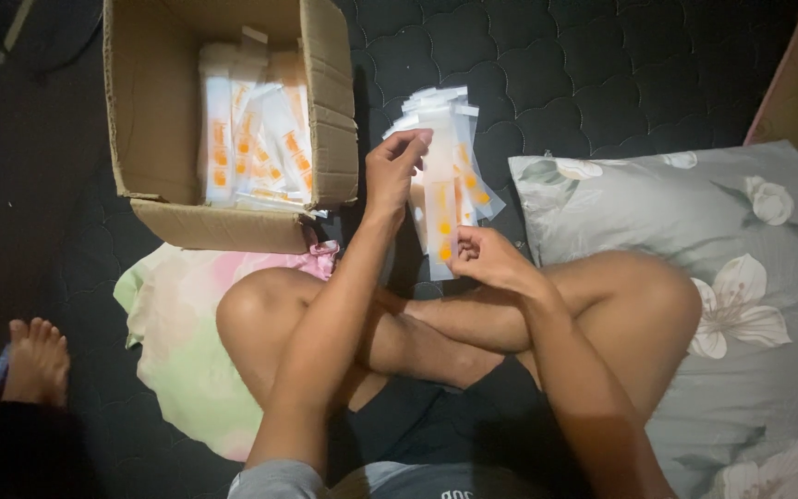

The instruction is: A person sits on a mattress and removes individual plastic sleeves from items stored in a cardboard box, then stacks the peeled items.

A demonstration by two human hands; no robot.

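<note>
two hands pinch one thin packet [441, 217], left hand [394, 166] at top, right hand [487, 259] at bottom; looks light, floppy, slippery, best gripped by edges.

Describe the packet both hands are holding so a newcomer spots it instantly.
Start at the open cardboard box, then look right over the dark quilted mattress. The clear packet with orange print stands upright between the left hand and right hand, in front of the fanned loose packets.
</note>
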